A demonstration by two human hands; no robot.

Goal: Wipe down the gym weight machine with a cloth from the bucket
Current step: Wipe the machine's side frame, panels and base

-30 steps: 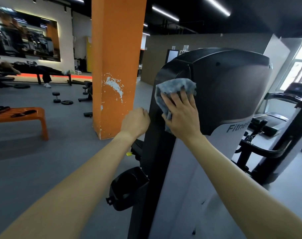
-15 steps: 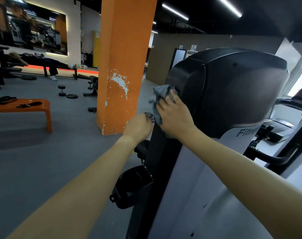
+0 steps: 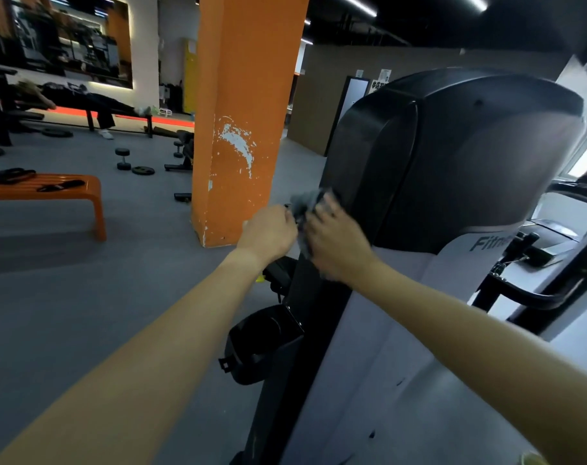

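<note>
Inspection found the person standing at the weight machine (image 3: 453, 169), both bare arms extended toward its left front edge. The cloth (image 3: 304, 203), grey and bunched, lay against that edge at the lower part of the black cover, between the two hands. The right hand (image 3: 335, 243) lay on the cloth and pressed it to the machine; its fingers (image 3: 327, 201) were blurred, so it could not be told whether they lay flat or curled round the cloth. The left hand (image 3: 268, 231) sat just beside it on the outer side, clenched, with nothing visible in its grasp. Most of the cloth stood up and to the left of the right fingertips. The edge being wiped ran upright with a slight lean, so the stroke in hand was judged to follow that line. The right hand was the working hand. No bucket was in view. An orange pillar (image 3: 245, 112) stood behind the hands
</note>
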